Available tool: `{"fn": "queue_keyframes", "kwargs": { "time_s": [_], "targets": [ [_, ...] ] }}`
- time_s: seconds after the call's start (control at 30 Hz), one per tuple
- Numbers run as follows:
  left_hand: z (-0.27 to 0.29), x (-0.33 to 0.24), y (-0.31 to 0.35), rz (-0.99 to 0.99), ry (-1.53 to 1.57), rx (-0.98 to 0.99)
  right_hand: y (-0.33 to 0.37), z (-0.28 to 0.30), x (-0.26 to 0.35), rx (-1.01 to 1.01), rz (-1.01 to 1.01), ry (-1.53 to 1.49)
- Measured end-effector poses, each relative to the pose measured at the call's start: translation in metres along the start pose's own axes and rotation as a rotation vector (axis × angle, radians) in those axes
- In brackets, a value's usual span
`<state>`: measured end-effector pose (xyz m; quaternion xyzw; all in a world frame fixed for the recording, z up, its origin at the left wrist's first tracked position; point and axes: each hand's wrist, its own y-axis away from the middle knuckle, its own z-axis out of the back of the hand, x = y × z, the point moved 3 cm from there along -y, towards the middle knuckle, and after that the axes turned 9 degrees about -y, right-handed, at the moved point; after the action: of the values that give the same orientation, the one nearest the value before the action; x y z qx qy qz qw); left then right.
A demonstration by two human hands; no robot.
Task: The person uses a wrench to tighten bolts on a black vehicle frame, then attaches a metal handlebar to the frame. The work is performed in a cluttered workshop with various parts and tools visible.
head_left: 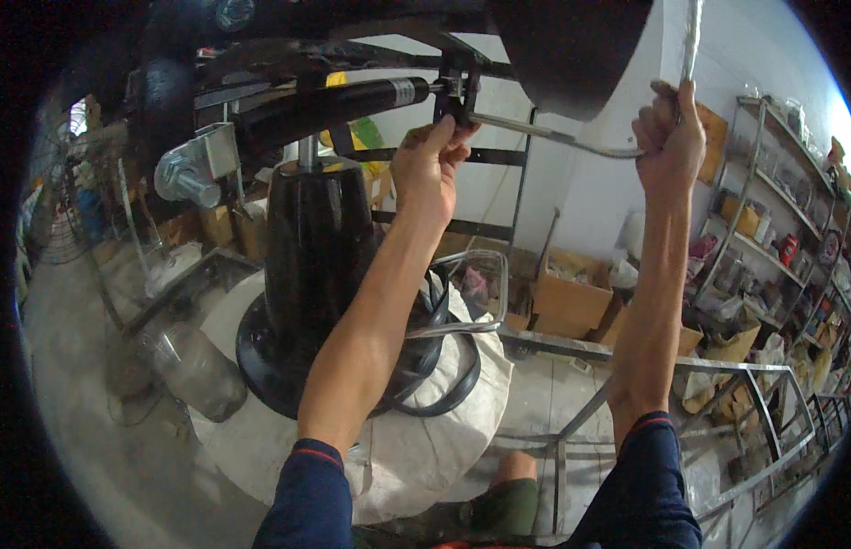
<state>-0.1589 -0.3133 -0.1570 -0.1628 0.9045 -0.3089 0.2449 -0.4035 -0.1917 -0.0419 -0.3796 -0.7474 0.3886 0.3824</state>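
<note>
My right hand (670, 137) is closed round a bent metal rod (558, 137) at the upper right. One length of the rod runs left to a black bracket (472, 87); a shiny length rises above my fist, and the fist hides the bend between them. My left hand (430, 169) is closed at the bracket's lower end, thumb against the fingers; what they pinch is hidden. A black cylinder with a thin piston rod (329, 108), like a gas spring, reaches the bracket from the left. Above hangs a dark rounded panel (576, 50).
A large bolt with nuts (189, 177) sticks out at the left. Below stands a black column (317, 247) on a round base, over white sheeting (471, 430). Cardboard boxes (572, 293), a metal frame (718, 366) and loaded shelves (782, 210) are at the right.
</note>
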Motion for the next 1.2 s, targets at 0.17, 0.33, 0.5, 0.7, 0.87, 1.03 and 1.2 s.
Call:
{"fn": "queue_keyframes", "kwargs": {
  "time_s": [0.17,0.33,0.5,0.7,0.87,1.03,1.2],
  "targets": [
    [0.005,-0.001,-0.004,-0.012,0.031,0.077,-0.004,-0.017,0.002,-0.129,-0.021,0.095],
    [0.002,0.004,-0.002,0.016,-0.004,-0.033,-0.005,0.009,-0.006,-0.026,-0.021,-0.034],
    [0.005,0.002,-0.007,0.006,-0.034,-0.025,-0.003,0.007,-0.007,0.132,-0.032,-0.134],
    [0.002,0.001,-0.008,-0.012,0.031,0.026,0.000,0.003,-0.005,0.010,-0.009,-0.027],
    [0.003,0.003,-0.010,0.014,0.020,0.043,-0.016,0.000,-0.005,-0.029,-0.067,0.042],
    [0.014,0.000,-0.014,0.036,-0.042,0.063,-0.035,0.014,0.017,0.021,0.484,1.189],
    [0.005,-0.005,-0.011,0.029,0.037,0.095,-0.036,0.001,0.032,0.166,0.783,1.368]
  ]
}}
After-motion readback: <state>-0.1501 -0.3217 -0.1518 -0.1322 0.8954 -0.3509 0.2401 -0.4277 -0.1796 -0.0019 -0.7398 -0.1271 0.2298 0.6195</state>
